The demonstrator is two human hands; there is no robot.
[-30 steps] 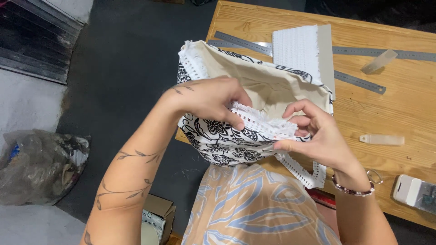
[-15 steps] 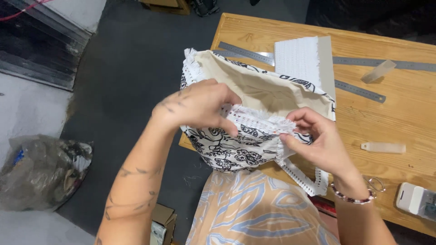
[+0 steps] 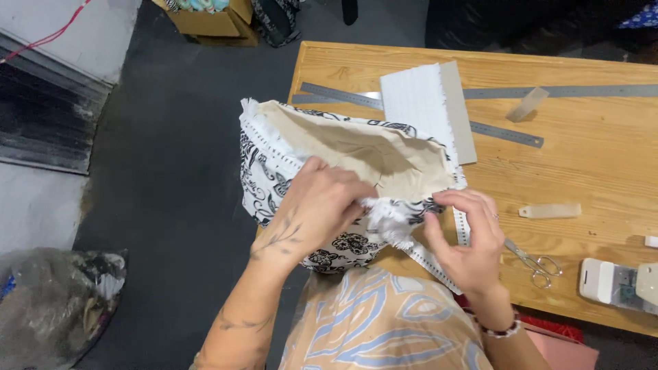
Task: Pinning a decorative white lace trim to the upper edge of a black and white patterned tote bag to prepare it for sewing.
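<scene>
The black-and-white cloth bag [image 3: 274, 178] was held at the wooden table's [image 3: 589, 171] near edge. Its white lace trim [image 3: 387, 223] was pinched by the left hand [image 3: 322, 205] and the right hand [image 3: 466, 236], at 3 o'clock. Farther off, at 12 o'clock, a metal ruler [image 3: 507, 133] was seen.

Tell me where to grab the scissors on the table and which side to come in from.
Take the scissors by the looped handles, which point toward the right, close to the white device. The blade end runs up-left and is partly hidden under the right hand, so coming from the right, over bare wooden table, looks safest. They lie flat, so pinching from above probably suits.
</scene>
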